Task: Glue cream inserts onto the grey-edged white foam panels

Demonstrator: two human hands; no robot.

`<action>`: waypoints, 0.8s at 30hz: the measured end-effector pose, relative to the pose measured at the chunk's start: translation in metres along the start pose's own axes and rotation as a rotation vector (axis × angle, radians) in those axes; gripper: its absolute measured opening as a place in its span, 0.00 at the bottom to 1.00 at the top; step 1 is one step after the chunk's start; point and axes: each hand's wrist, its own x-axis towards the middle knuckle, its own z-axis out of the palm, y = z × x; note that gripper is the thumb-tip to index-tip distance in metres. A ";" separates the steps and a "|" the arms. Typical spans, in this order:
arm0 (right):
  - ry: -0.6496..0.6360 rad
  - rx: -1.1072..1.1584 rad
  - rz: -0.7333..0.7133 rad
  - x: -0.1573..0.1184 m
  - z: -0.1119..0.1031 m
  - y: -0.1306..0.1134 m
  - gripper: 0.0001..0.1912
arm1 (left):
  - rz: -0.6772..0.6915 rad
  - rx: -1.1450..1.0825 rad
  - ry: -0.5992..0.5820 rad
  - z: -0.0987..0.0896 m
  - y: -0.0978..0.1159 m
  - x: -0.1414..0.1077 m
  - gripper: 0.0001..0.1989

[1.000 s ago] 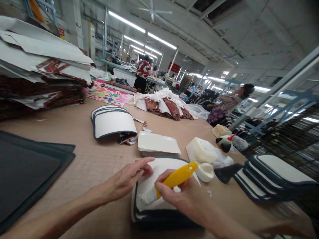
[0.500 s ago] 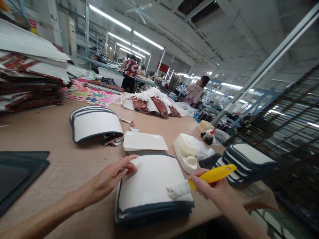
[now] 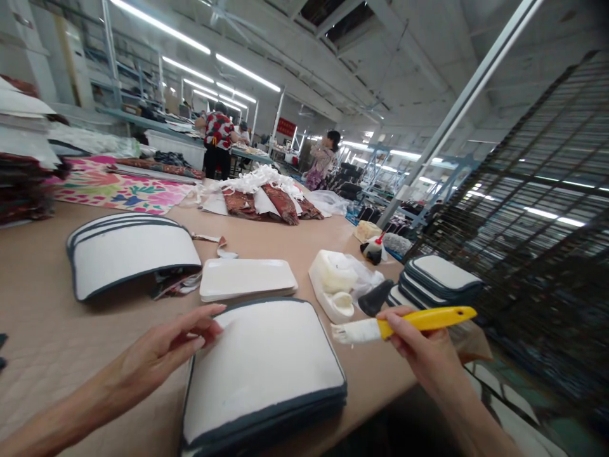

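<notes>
My right hand [image 3: 421, 336] grips the yellow handle of a flat paintbrush [image 3: 423, 317]. Its whitish bristles point left, just off the right edge of a stack of white panels with dark blue borders [image 3: 271, 355]. At that stack's upper left corner is my left hand [image 3: 176, 346], index finger stretched out and the fingertips at the panel's edge. The top panel's white face looks smooth, with a faint wet-looking patch. Just behind the stack lies a white rectangular tray-like piece [image 3: 247, 277]. A cut-open white plastic jug [image 3: 333, 285] stands to the right of it.
Curved white panels with dark edging [image 3: 137, 254] rest on the left of the brown table. Another panel stack [image 3: 442, 276] sits at the right, near a red-tipped bottle [image 3: 373, 249]. Fabric bundles [image 3: 271, 200] lie at the back. Two people [image 3: 217, 136] stand farther off.
The brush has lifted off the top panel and moved right, past its edge. My left hand stays by the panel's upper left corner. The view has shifted to the right.
</notes>
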 end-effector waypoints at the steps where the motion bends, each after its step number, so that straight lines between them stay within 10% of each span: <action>1: 0.010 0.032 -0.040 0.003 0.005 -0.005 0.14 | -0.016 0.021 0.022 -0.003 -0.006 0.007 0.18; 11: -0.269 0.136 -0.272 0.078 0.101 -0.024 0.11 | -0.007 0.436 -0.048 -0.014 -0.076 0.067 0.26; 24: -0.486 -0.320 -0.411 0.104 0.131 -0.006 0.14 | 0.080 0.405 -0.184 -0.034 -0.090 0.064 0.30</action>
